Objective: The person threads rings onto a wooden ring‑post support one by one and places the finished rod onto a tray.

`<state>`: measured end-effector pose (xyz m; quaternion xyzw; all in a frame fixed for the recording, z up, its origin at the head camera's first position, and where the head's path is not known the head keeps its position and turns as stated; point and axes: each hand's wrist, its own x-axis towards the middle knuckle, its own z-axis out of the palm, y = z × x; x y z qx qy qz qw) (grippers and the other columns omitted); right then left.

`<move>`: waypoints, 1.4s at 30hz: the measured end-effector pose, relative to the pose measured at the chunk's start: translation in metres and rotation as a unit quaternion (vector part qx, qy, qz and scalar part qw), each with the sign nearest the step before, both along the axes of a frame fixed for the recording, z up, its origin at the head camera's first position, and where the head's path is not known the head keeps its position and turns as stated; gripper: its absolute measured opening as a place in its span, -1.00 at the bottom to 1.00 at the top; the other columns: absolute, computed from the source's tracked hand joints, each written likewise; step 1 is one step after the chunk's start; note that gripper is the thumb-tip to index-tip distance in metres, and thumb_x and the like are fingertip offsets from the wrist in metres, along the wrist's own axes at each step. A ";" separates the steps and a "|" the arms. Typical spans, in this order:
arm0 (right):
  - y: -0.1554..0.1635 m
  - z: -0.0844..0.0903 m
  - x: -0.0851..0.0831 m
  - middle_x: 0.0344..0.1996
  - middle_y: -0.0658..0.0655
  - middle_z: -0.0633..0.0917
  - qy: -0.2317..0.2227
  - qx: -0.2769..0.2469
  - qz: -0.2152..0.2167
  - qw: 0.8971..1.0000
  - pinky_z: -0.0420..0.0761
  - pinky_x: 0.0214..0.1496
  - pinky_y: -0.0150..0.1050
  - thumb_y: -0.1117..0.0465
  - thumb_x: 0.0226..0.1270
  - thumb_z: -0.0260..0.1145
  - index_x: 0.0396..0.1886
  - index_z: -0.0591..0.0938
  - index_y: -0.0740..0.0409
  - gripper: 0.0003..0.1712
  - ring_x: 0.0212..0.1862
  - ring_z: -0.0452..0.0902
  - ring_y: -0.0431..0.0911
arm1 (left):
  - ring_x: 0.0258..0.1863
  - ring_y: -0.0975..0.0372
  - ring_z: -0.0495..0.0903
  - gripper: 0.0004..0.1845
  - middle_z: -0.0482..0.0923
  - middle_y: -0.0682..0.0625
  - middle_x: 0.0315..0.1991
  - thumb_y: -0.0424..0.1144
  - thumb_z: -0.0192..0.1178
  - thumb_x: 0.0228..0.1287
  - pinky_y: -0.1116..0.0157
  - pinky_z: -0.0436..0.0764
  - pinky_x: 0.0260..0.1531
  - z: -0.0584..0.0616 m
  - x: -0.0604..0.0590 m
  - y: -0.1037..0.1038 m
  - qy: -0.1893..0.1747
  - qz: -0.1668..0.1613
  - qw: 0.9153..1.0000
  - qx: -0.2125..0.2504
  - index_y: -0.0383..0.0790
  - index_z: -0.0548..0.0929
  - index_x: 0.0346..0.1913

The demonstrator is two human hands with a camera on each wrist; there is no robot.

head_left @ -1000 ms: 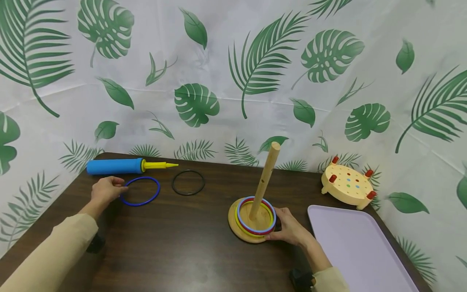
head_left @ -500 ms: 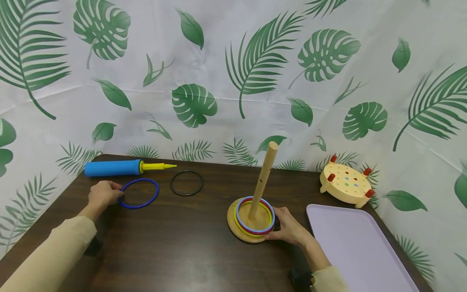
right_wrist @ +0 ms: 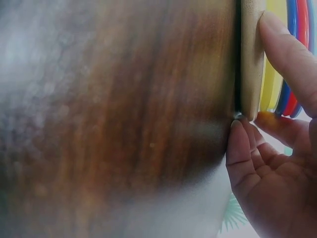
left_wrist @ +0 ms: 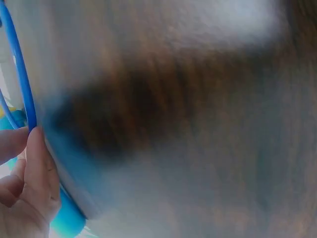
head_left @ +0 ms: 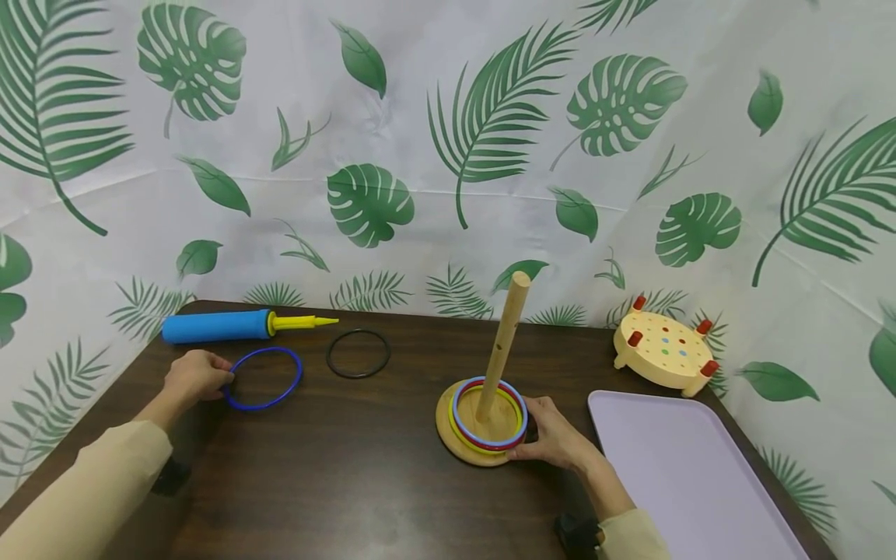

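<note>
A wooden round base (head_left: 455,439) with an upright peg (head_left: 505,342) stands mid-table, with yellow, red and blue rings (head_left: 490,424) stacked on it. My right hand (head_left: 553,439) holds the base's right edge; in the right wrist view its fingers (right_wrist: 287,49) curl over the base rim (right_wrist: 251,59). My left hand (head_left: 196,375) pinches the near-left edge of a blue ring (head_left: 264,379) at the table's left. The left wrist view shows fingers (left_wrist: 34,163) gripping that blue ring (left_wrist: 22,84). A black ring (head_left: 358,353) lies flat to the right of it.
A blue pump with a yellow nozzle (head_left: 231,325) lies behind the blue ring. A lilac tray (head_left: 693,474) fills the near right of the dark wooden table (head_left: 336,482). A pale wooden peg board with red feet (head_left: 665,351) sits at the back right. Leaf-print cloth walls the table.
The blue ring has shifted slightly toward me in my left hand, its left edge lifting a little. My right hand stays on the base.
</note>
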<state>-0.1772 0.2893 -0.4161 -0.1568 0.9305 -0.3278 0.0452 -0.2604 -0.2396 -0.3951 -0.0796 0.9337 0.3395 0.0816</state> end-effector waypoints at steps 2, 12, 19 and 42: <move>0.000 0.000 0.000 -0.09 0.22 0.44 0.002 0.000 0.002 1.000 0.44 0.05 -0.08 0.10 -0.22 0.62 0.26 0.38 0.38 0.01 0.01 0.30 0.04 | -0.63 0.29 0.63 -0.70 0.60 -0.37 -0.30 -0.37 0.18 0.18 0.30 0.67 -0.51 0.001 0.000 0.001 0.003 -0.006 1.000 0.019 -0.59 0.58 -0.13; 0.002 0.000 0.000 -0.09 0.22 0.46 0.008 0.009 0.002 1.000 0.45 0.06 -0.02 0.08 -0.22 0.62 0.25 0.39 0.38 0.00 0.02 0.30 0.06 | -0.47 0.27 0.64 -0.59 0.56 -0.33 -0.20 -0.30 0.14 0.30 0.19 0.70 -0.32 0.028 -0.002 0.035 0.019 -0.060 0.991 0.121 -0.63 0.46 0.04; 0.002 -0.001 0.002 -0.09 0.21 0.43 0.000 0.002 0.000 1.000 0.45 0.06 -0.06 0.07 -0.21 0.61 0.26 0.38 0.37 0.01 0.01 0.30 0.04 | -0.35 0.34 0.59 -0.55 0.52 -0.17 -0.18 -0.28 0.11 0.35 0.30 0.69 -0.26 0.062 0.004 0.085 0.022 -0.116 0.968 0.223 -0.58 0.38 0.14; 0.000 -0.002 0.001 -0.05 0.23 0.43 -0.015 -0.008 -0.005 1.000 0.43 0.08 -0.03 0.02 -0.20 0.61 0.26 0.39 0.33 0.01 0.04 0.28 0.04 | -0.23 0.26 0.53 -0.67 0.48 -0.05 -0.19 -0.33 0.13 0.33 0.26 0.68 -0.21 0.137 0.026 0.226 0.041 -0.215 0.902 0.371 -0.38 0.49 0.10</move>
